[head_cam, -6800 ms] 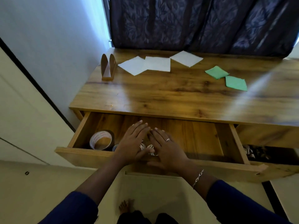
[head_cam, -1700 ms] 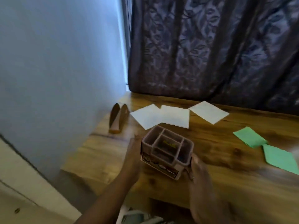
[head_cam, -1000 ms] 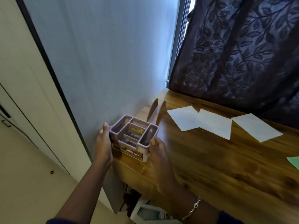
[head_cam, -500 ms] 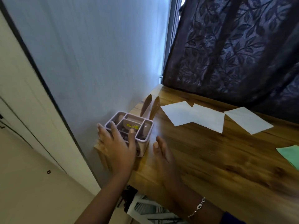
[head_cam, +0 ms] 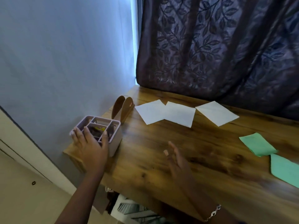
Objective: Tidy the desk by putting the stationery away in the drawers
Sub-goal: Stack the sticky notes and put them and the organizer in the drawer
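A pale lilac organiser box (head_cam: 115, 133) with several compartments stands on the wooden desk (head_cam: 202, 159) at its near left corner, against the wall. My left hand (head_cam: 89, 145) lies over the box's near rim with fingers spread and fairly straight, touching its top. My right hand (head_cam: 175, 156) hovers over the bare desk to the right of the box, fingers straight, holding nothing. White paper sheets (head_cam: 166, 113) lie toward the back, and green sheets (head_cam: 257, 144) lie at the right.
A brown wooden holder (head_cam: 123, 108) stands just behind the box by the wall. A dark patterned curtain (head_cam: 218, 46) hangs behind the desk. Below the desk's front edge something striped (head_cam: 134, 210) shows; the drawers are out of view.
Both hands carried the box to the desk's left corner and set it down. Since half a second ago my right hand has drawn away to the right; my left hand stays on the box.
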